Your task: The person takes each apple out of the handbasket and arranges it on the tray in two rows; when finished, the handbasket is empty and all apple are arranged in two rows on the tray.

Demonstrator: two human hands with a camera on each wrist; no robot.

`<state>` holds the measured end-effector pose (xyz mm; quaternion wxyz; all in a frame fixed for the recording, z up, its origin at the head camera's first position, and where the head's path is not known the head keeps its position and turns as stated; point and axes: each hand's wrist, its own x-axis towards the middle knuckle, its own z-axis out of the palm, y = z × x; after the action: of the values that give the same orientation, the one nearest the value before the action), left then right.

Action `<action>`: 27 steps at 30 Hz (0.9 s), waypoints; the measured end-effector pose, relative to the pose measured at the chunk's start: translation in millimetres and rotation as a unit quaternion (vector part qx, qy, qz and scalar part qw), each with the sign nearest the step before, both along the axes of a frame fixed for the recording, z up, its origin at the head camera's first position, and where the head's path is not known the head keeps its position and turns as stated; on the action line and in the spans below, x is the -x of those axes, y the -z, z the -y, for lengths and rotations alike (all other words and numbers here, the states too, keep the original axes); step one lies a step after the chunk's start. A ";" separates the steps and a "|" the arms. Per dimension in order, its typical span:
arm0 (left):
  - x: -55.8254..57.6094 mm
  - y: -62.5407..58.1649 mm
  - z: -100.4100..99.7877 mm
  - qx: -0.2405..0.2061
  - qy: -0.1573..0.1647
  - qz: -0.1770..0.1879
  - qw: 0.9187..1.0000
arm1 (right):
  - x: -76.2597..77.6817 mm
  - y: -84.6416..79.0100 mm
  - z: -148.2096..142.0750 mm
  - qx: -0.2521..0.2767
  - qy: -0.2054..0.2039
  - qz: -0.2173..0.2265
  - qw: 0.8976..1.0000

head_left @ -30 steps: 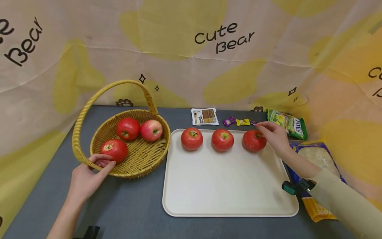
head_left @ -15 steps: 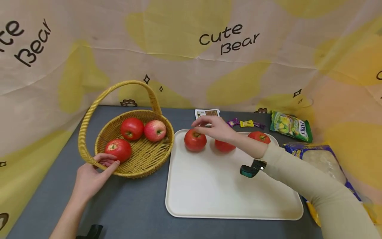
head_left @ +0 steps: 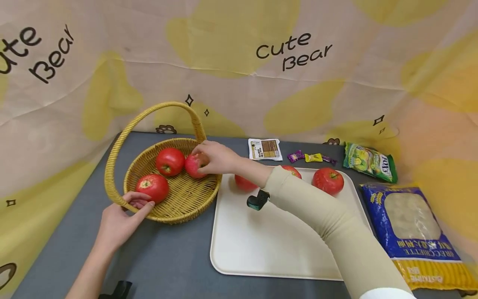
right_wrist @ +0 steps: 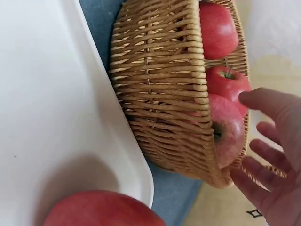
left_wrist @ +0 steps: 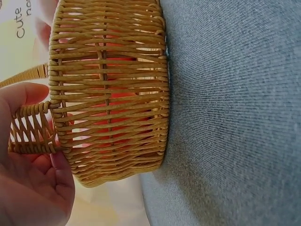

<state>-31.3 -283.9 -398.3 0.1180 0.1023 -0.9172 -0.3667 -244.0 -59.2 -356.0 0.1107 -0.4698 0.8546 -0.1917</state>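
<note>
My left hand [head_left: 119, 222] grips the yellow wicker basket [head_left: 192, 209] where its handle [head_left: 112, 174] meets the rim; the left wrist view has thumb and fingers around the handle base [left_wrist: 30, 127]. Inside the basket lie three apples. Over the pinkish apple [head_left: 194, 167] at the basket's right side is my right hand [head_left: 220, 158], fingers spread. In the right wrist view that apple [right_wrist: 229, 134] shows between thumb and fingers, which do not look closed on it. Left of it sit two redder apples, one at the back [head_left: 170, 162] and one nearer [head_left: 153, 187].
A white tray [head_left: 261, 245] bears three red apples, one fully visible [head_left: 328, 181] and two partly behind my right arm. Behind it lie a white packet [head_left: 265, 149] and small candies [head_left: 313, 158]. A green bag [head_left: 369, 162] and a blue pasta bag [head_left: 412, 224] lie right.
My right hand has left the rightmost apple on the tray, passed left over the other tray apples and reached into the basket. My left hand keeps its hold on the basket.
</note>
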 end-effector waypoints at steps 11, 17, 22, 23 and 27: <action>0.0 -2.0 -2.7 0.002 0.000 -0.014 1.000 | 2.6 9.5 30.0 -0.107 0.002 -0.072 0.992; 0.6 -1.6 -2.4 -0.001 -0.002 -0.014 1.000 | 3.1 16.6 32.1 -0.102 -0.008 -0.072 0.992; 0.0 -1.7 -1.8 -0.003 -0.003 -0.006 1.000 | 4.1 23.3 30.6 -0.091 -0.008 -0.079 0.993; -0.1 -1.4 -1.6 -0.002 -0.004 -0.006 1.000 | 4.4 24.7 30.4 -0.090 -0.010 -0.082 0.993; -0.2 -0.3 -1.0 -0.003 -0.003 -0.006 1.000 | 5.0 29.0 28.8 -0.086 -0.014 -0.096 0.992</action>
<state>-31.1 -282.9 -397.9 0.1241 0.1033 -0.9149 -0.3700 -249.0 -88.0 -385.0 0.0702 -0.4867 0.8679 -0.0701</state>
